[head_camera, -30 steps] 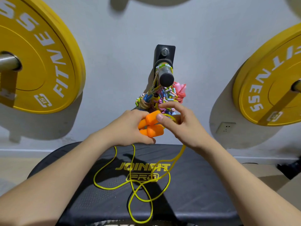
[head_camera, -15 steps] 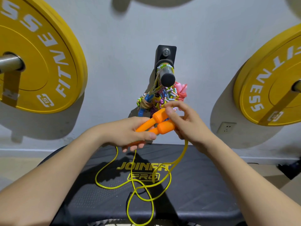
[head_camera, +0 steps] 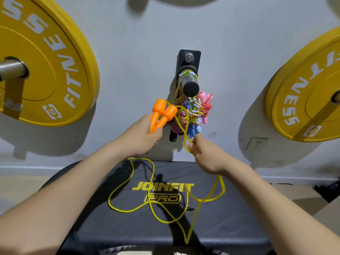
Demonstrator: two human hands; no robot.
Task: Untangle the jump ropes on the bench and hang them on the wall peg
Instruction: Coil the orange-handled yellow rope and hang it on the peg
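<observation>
Head view: left hand [head_camera: 141, 138] grip clamps orange handles [head_camera: 170, 112] upward; right hand [head_camera: 207, 155] pinches yellow rope [head_camera: 223, 188].

Only the person's arms showed. The left hand [head_camera: 139, 138] and the right hand [head_camera: 207, 157] were bare; the left forearm [head_camera: 73, 181] and the right forearm [head_camera: 266, 190] were bare too, uncovered down to the lower corners where the view cut them off.

Yellow weight plate [head_camera: 46, 61] far left, second yellow plate [head_camera: 309, 89] far right; white socket [head_camera: 256, 143] below-left of latter.
</observation>
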